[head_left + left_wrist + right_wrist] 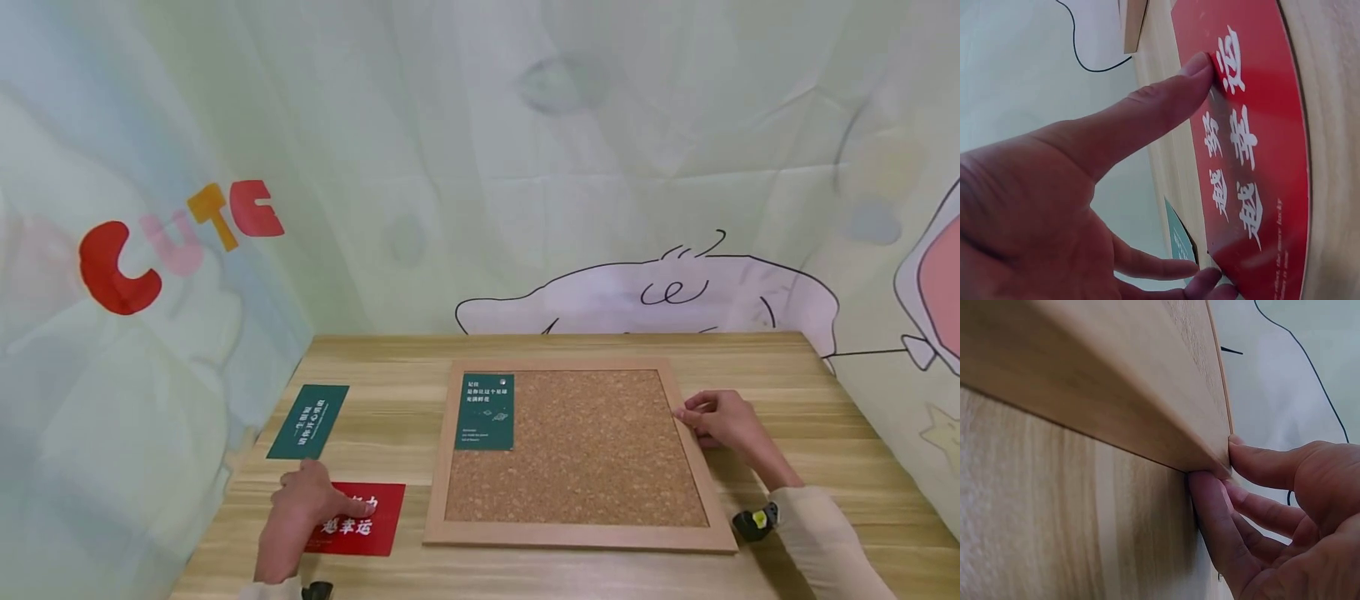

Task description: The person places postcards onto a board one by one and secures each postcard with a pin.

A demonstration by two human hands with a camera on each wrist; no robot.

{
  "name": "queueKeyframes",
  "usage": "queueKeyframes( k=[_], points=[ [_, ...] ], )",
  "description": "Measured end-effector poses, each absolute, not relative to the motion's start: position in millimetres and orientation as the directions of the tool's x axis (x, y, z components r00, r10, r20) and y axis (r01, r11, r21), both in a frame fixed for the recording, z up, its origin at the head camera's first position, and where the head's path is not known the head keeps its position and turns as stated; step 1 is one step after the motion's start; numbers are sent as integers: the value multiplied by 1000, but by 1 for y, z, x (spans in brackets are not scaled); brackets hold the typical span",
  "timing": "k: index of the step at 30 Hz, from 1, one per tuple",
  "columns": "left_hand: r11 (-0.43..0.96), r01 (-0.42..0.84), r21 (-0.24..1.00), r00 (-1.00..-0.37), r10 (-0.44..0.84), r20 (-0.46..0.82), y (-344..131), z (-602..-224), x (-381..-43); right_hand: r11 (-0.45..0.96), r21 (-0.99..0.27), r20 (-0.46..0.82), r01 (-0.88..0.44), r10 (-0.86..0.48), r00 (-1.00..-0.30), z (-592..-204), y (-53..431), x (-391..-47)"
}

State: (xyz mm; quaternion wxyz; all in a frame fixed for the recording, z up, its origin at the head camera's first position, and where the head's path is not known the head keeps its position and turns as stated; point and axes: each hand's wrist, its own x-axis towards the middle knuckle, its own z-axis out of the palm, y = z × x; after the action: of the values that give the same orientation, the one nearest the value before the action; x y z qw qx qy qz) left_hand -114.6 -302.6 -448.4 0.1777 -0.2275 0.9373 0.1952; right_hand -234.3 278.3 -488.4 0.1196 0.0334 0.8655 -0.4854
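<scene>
Red card (358, 531), long axis left-right, left hand (306, 502) touching loosely, right hand (723, 418) pinching corkboard (581, 450)

At lower right is a cream sleeve (828, 533) and a black wrist device (752, 523) with a yellow-green patch (761, 519); at lower left, a pale cuff (272, 591) beside a black gadget (318, 591).

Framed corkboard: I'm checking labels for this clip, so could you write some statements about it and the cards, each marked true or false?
1. The right hand touches the right edge of the framed corkboard. True.
2. The left hand is over the framed corkboard. False: it is over the red card.
3. A green card lies at the board's upper left. True.
4. The board bears two cards. False: only one; the other green card lies on the wooden table.
</scene>
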Motion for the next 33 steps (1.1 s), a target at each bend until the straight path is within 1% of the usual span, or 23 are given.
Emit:
queueKeyframes(
  k=[7,14,19,22,28,33],
  points=[
    [778,-551,302,-799,-389,-458,-306,-450,-112,535,-828,-233,166,-60,-971,-489,278,-234],
    [793,-535,290,-804,-373,-463,-313,-451,-109,539,-827,-223,157,-59,-973,-491,278,-233],
    [766,-562,311,-793,-393,-464,-316,-455,-109,546,-823,-223,157,-56,-973,-490,277,-233],
    [747,-555,366,-811,-388,-437,-320,-457,-110,548,-821,-228,161,-55,-972,-489,277,-233],
    [687,-499,528,-864,-347,-365,-328,-457,-114,562,-811,-229,163,-48,-972,-488,276,-232],
    [659,-460,594,-887,-311,-342,-333,-450,-121,572,-803,-232,168,-41,-972,-488,275,-232]
  ],
)
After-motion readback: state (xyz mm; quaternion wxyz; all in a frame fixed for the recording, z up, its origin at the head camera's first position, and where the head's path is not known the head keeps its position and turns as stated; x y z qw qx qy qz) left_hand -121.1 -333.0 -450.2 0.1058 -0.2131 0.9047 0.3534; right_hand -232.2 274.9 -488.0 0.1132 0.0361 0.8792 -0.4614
